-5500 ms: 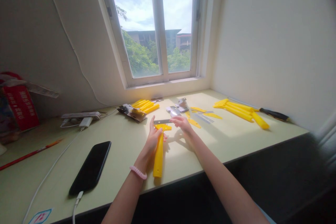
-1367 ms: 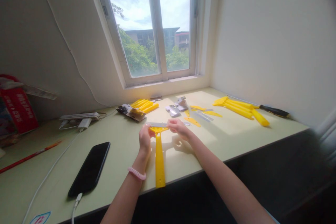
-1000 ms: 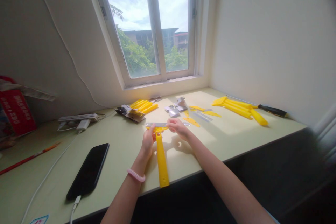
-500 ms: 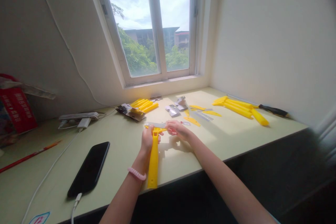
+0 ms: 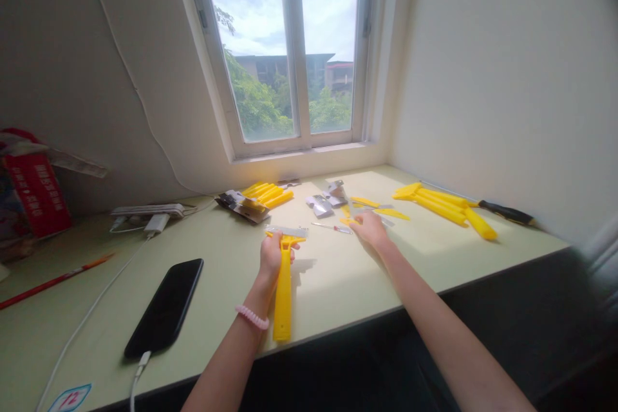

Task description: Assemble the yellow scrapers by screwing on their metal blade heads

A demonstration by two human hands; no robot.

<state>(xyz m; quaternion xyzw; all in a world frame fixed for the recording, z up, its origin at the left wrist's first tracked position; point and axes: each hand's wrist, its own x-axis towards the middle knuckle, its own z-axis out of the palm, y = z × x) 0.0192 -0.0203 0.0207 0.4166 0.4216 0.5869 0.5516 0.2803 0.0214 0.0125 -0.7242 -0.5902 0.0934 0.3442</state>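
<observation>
My left hand [image 5: 271, 256] is closed around the head end of a yellow scraper [image 5: 282, 296], whose handle points toward me. A flat grey blade [image 5: 288, 230] lies across the scraper's head. My right hand [image 5: 369, 230] is over the loose yellow pieces, its fingertips at a small yellow piece [image 5: 348, 221]; whether they grip it cannot be made out. Left of those fingers, a small screwdriver [image 5: 333, 228] lies on the table. Flat yellow pieces [image 5: 392, 213] and clear strips are just beyond my right hand.
Yellow handles [image 5: 270, 194] and dark packets [image 5: 241, 207] lie at the back. More yellow scrapers [image 5: 441, 206] and a black-handled tool [image 5: 506, 212] are at the right. A phone [image 5: 165, 308] with a cable, a power strip [image 5: 147, 211] and a red pencil-like stick [image 5: 55, 281] occupy the left.
My right hand has left the blade and scraper and moved right to the loose yellow pieces. The screwdriver is now uncovered. My left hand still holds the scraper; the view has shifted slightly.
</observation>
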